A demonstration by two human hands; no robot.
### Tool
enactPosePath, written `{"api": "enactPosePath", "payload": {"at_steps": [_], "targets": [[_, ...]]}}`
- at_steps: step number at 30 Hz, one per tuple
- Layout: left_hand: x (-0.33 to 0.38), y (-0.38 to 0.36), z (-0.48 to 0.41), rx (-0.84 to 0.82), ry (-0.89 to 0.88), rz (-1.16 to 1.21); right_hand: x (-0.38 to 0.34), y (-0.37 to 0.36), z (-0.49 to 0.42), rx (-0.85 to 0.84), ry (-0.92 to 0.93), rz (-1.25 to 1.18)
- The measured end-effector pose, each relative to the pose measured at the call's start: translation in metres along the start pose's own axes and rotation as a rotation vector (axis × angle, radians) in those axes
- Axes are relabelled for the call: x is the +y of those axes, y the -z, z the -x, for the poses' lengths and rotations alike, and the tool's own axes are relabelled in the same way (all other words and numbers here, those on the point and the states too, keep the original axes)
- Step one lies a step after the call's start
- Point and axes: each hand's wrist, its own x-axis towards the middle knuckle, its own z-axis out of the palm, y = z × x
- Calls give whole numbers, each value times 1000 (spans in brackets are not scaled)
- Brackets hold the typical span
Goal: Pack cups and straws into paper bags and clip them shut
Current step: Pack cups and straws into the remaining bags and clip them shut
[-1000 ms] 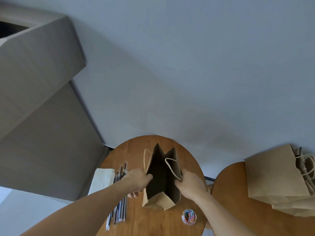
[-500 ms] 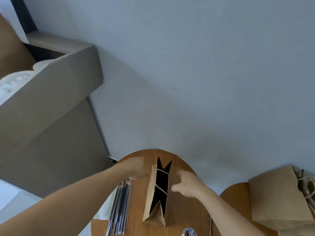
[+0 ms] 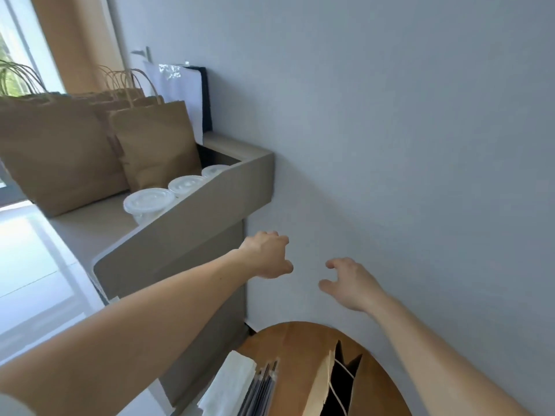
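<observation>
- The left hand (image 3: 265, 255) and right hand (image 3: 350, 283) have released the open paper bag (image 3: 321, 382), which stands on the round table (image 3: 288, 340).
- Each grip is loosely spread and empty.
- They now reach up, probably towards the lidded cups (image 3: 148, 201) on the grey shelf (image 3: 210, 205).

Three lidded cups (image 3: 185, 184) stand in a row. Behind them are at least three handled bags (image 3: 156, 145); overlap hides the exact count. One open bag (image 3: 322, 382), one napkin stack (image 3: 231, 382), one straw bundle (image 3: 262, 388), its straws too blurred to count.
</observation>
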Motion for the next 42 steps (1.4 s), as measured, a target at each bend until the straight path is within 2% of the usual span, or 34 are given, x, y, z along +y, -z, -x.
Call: {"api": "enactPosePath", "payload": {"at_steps": [6,11,18,22,29,33,36,42], "targets": [[-67,66,16,176,79,66,-80,34,-24,105,152,35],[-155,108,28,306,177,83,-172,48,-47,157,338,-18],[-287,130,30,274,257,73,-303,30,-107,81,433,60],[-336,122,22,208,250,88,-351,9,-138,-66,448,150],[-380,111,0,147,220,118,-385,1,-164,-343,432,284],[-391,109,-9,154,190,150,-391,-8,-168,-346,470,447],[-394,110,-14,164,164,150,-389,-9,-169,-362,466,421],[-387,124,-20,225,113,141,-392,4,-161,-221,479,350]]}}
